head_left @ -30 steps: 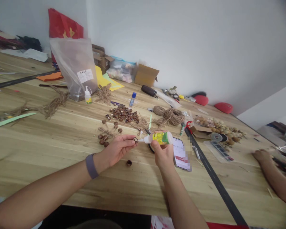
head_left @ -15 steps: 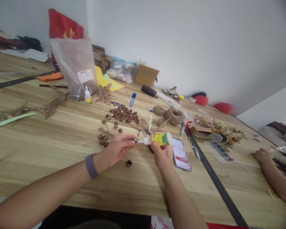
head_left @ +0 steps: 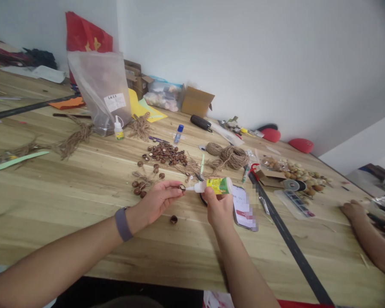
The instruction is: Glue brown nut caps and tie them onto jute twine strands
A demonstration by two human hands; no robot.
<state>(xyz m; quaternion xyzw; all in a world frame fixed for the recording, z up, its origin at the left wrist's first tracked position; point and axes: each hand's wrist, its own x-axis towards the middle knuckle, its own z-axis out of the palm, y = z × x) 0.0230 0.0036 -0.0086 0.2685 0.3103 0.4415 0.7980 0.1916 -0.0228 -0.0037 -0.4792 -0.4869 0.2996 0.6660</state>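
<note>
Between the thumb and fingers of my left hand (head_left: 162, 199) is a small brown nutshell half (head_left: 182, 187), its hollow side facing right. My right hand (head_left: 220, 207) grips a glue bottle (head_left: 218, 186) with a yellow and green label, held almost level. The bottle's thin nozzle points left and reaches the shell's rim; whether it touches cannot be made out. A single loose shell (head_left: 173, 219) lies on the table below my hands. Beyond them is a pile of brown shells (head_left: 168, 154), with several round nuts on twine (head_left: 139, 186) nearer my left hand.
A phone (head_left: 244, 209) lies right of my right hand. Twine coils (head_left: 234, 157), a glue stick (head_left: 179, 134) and a second glue bottle (head_left: 118, 129) stand farther back. A clear bag (head_left: 99, 85) rises at the back left. Another person's hand (head_left: 354, 210) rests at the right.
The glue bottle has levelled slightly, and its nozzle sits a little higher at the shell. The shell is turned slightly, showing more of its opening. Both hands otherwise stay in place.
</note>
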